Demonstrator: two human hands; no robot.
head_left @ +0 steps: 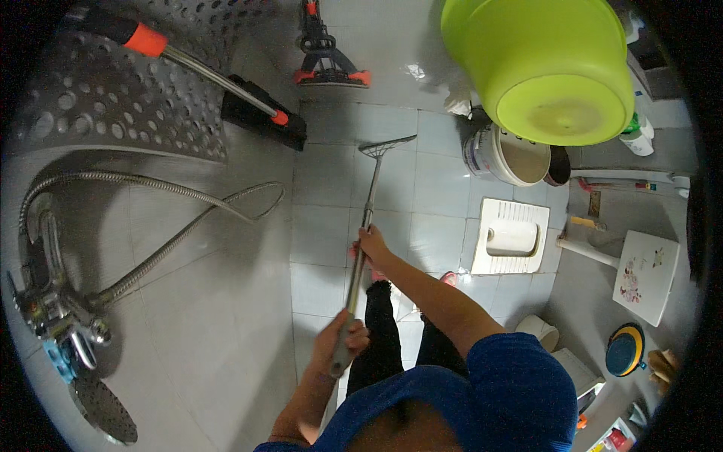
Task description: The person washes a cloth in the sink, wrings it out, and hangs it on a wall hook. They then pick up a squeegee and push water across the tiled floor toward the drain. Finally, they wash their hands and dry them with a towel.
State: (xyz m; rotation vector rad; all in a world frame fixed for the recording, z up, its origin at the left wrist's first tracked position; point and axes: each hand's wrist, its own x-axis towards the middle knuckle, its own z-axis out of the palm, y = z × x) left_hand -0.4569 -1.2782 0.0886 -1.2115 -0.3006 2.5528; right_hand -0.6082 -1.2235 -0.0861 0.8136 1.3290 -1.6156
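Both of my hands are wrapped around the long metal pole of a floor squeegee [374,181]. My left hand [339,340] grips the grey handle end close to my body. Farther up the pole, my right hand [369,247] is closed around the shaft. The squeegee's thin, wide head rests on or just above the pale blue floor tiles [320,177], tilted up toward the right. From the picture I cannot tell whether its blade presses on the floor.
At right are a squat toilet [536,233], a bucket [523,158] and a large green tub [565,109]. A black-headed broom [263,124] and sponge mop [331,75] stand at the far left. A shower hose [162,252] hangs on the left wall.
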